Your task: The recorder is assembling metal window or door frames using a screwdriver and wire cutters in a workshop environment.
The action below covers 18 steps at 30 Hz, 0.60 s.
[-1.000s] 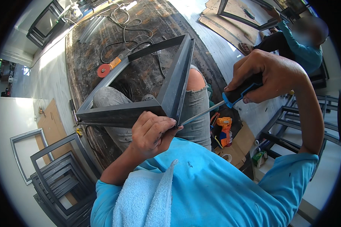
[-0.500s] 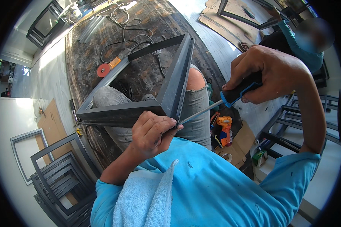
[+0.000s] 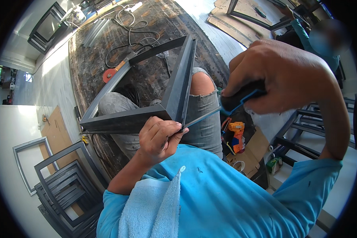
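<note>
Bracing dark metal frame [image 3: 146, 115] across your knees, corner toward you. Left hand [image 3: 158, 137] fingers curled at that corner; right hand [image 3: 277, 75] fisted round screwdriver [image 3: 226, 107], tip at corner. Frame likely rigid, light, sharp-edged: hold near corner, on flat faces.

You have one dark metal frame [image 3: 154, 95] on your knees; one screwdriver [image 3: 230, 104]; one orange cordless drill [image 3: 236, 135]; one orange angle grinder [image 3: 117, 70]; one stack of frames [image 3: 63, 186]; one light blue towel [image 3: 154, 210].
</note>
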### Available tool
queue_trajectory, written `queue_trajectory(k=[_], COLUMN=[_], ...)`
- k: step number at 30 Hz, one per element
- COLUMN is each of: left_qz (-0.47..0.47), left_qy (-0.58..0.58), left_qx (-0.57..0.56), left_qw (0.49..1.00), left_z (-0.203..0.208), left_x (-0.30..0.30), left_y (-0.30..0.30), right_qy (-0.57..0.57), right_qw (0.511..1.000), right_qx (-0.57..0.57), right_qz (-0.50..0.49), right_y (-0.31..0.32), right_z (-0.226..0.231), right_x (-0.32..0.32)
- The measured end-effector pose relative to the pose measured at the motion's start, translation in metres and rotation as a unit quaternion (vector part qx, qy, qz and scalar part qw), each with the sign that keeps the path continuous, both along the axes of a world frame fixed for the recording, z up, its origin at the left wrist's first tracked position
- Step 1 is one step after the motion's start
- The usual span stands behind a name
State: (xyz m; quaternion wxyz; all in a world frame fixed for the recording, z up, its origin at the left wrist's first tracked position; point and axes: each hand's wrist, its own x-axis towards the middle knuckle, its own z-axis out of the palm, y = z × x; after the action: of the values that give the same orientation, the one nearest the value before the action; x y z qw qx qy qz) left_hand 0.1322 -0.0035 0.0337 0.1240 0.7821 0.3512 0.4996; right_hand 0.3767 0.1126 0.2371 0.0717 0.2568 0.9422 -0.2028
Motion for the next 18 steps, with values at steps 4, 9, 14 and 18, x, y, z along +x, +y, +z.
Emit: queue_trajectory(k=[4, 9, 14, 18], left_qz=[-0.003, -0.007, -0.008, -0.006], left_qy=[-0.002, 0.008, 0.007, 0.006], left_qx=[-0.008, -0.007, -0.006, -0.01], left_qw=[1.0, 1.0, 1.0, 1.0], left_z=[-0.001, -0.004, -0.003, -0.002], left_x=[-0.003, -0.005, -0.004, -0.004], left_y=[0.0, 0.0, 0.001, 0.001], right_qy=[-0.026, -0.058, -0.042, -0.026], right_qw=[0.984, 0.972, 0.969, 0.974], right_qx=[-0.145, -0.183, -0.206, -0.196], right_qz=[-0.099, -0.136, -0.128, -0.115], right_y=[0.015, 0.016, 0.017, 0.018], right_z=[-0.011, -0.01, -0.014, -0.017], right_x=[0.011, 0.013, 0.018, 0.021])
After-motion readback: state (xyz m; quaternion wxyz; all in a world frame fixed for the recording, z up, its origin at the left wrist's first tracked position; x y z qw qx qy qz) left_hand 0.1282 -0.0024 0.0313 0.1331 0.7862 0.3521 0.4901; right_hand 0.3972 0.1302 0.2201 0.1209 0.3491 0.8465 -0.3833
